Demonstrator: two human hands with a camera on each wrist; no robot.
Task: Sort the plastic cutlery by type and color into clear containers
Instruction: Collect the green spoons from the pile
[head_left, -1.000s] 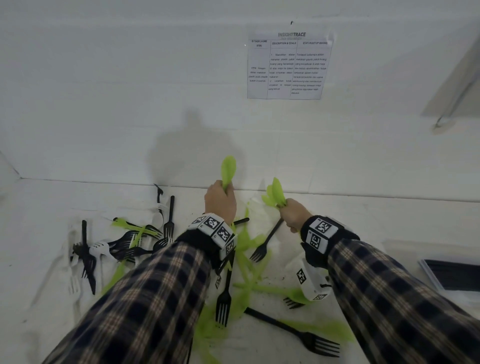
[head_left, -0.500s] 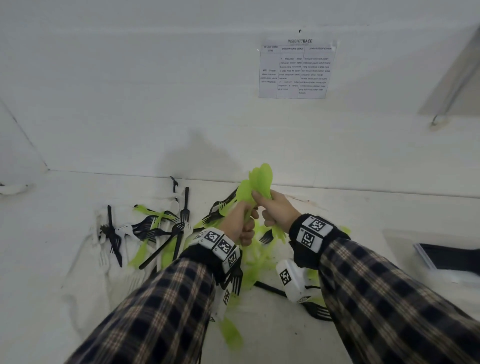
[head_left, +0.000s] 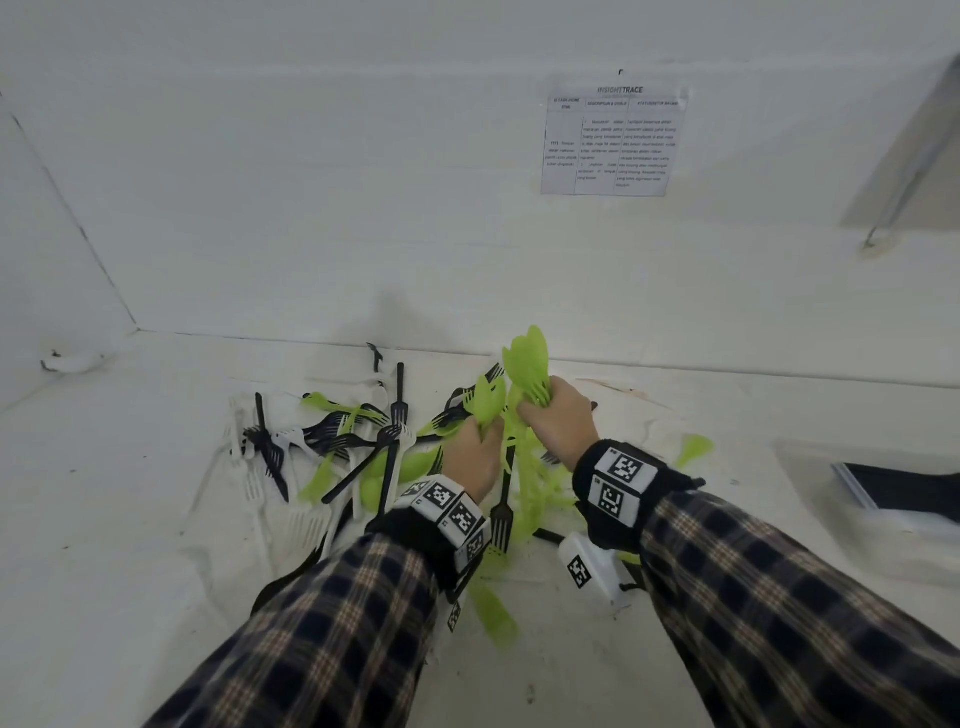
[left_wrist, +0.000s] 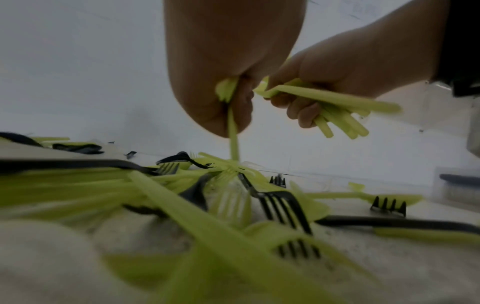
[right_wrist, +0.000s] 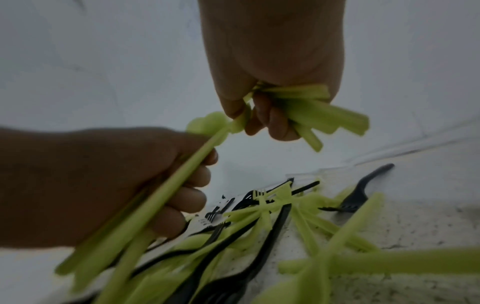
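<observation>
On the desk (head_left: 130, 519) at left, white, black and green cutlery (head_left: 332, 452) lies mixed, unsorted. The left hand (head_left: 475, 457) grips one green spoon (head_left: 488, 400); the right hand (head_left: 563, 421) grips a green bunch (head_left: 530, 358). A container (head_left: 831, 467) waits far right; sorting looks barely begun.

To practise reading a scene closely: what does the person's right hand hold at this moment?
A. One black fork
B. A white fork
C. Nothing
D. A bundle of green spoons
D: the right hand grips a bundle of green spoons, bowls fanned above the fist in the head view, handles sticking out below in the right wrist view.
</observation>
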